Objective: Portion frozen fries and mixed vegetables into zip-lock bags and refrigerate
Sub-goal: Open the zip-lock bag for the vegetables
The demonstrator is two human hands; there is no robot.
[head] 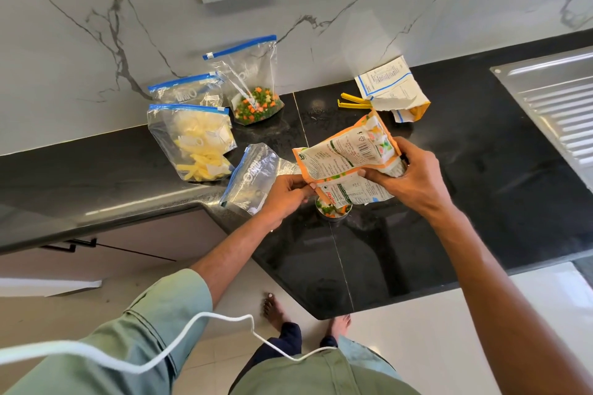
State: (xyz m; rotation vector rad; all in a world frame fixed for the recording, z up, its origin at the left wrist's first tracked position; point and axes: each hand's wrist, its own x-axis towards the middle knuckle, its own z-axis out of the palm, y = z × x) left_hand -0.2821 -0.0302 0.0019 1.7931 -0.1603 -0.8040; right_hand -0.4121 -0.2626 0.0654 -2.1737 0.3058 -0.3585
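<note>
The person's left hand point(287, 194) pinches the low corner of the orange-and-white printed plastic vegetable packet point(346, 154). The right hand point(407, 176) grips the packet's body, tipping its mouth over a small round steel cup point(333, 213) heaped with peas and carrot cubes on the black stone desk point(481, 189). I'd pour slowly with the mouth kept narrow, since the cup looks full and pieces could bounce out.

An empty clear zip-lock bag with a blue seal point(253, 175) lies just left of the cup. Farther left, near the wall, stand a clear bag of pale fries point(195, 147) and a clear bag of mixed vegetables point(256, 106).

The desk's near edge cuts in at an angle close to the cup, so spills may reach the floor. There is open room on the right, before the ribbed steel drainboard point(552, 99).
</note>
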